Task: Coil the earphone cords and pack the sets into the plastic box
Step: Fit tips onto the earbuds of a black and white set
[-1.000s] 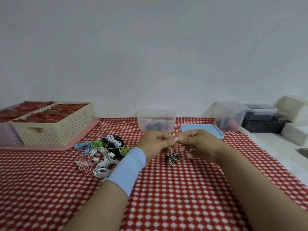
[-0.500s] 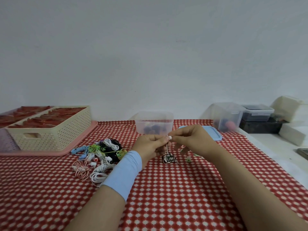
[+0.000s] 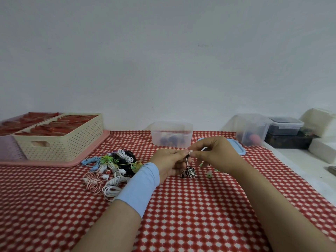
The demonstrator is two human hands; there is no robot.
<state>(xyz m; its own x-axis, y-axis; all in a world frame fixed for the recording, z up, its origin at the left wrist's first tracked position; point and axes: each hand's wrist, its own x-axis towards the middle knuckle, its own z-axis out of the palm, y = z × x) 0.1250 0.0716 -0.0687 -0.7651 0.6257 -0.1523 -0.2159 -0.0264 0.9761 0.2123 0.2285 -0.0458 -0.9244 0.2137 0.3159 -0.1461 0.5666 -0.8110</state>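
On the tabletop (image 3: 200, 224), the likeliest trouble is the tangled pile of earphones (image 3: 112, 166) left of the middle. It lies just beside the left forearm, so a careless sweep of the blue wristband (image 3: 138, 186) could drag cords along and undo what order there is. The plastic box (image 3: 171, 133) stands open near the far edge, about centre, with its blue lid (image 3: 236, 149) lying to its right. A loosely bound set dropped in there would probably spring open among the ones already inside. The nearer risk is in the hands. The left hand (image 3: 169, 163) and right hand (image 3: 212, 155) meet in front of the box, fingers curled, each pinching the free cord end between thumb and fingertips. If either pinch slackens before that end is tucked, the wraps may unwind. The black-and-white coil (image 3: 190, 172) hangs from this strand just below the hands, whether touching the cloth I cannot tell. A small green piece (image 3: 209, 174) lies just beside it.
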